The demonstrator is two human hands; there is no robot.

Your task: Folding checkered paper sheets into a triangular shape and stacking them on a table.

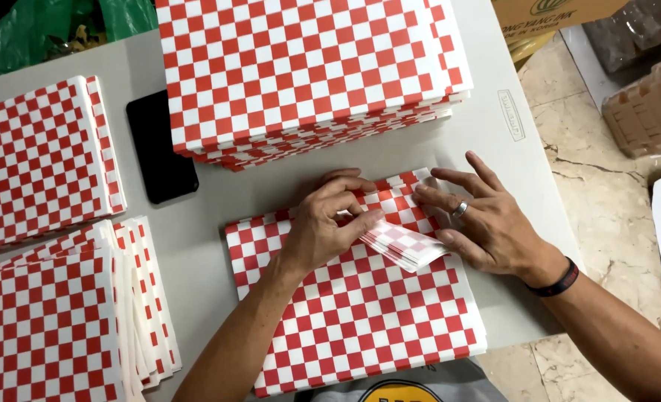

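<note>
A red-and-white checkered paper sheet (360, 313) lies on the grey table (211, 216) in front of me. Its far right corner is folded back into a small flap (405, 244). My left hand (323, 223) pinches and presses that flap with fingers and thumb. My right hand (479, 216), wearing a ring and a dark wristband, rests flat with spread fingers on the sheet's far right edge, touching the flap's side.
A tall stack of checkered sheets (308, 74) sits at the far centre. A black phone (161, 149) lies left of it. Two more checkered piles (40, 164) (62, 320) are at the left. Cardboard box (553, 15) and plastic trays (646, 104) stand on the floor to the right.
</note>
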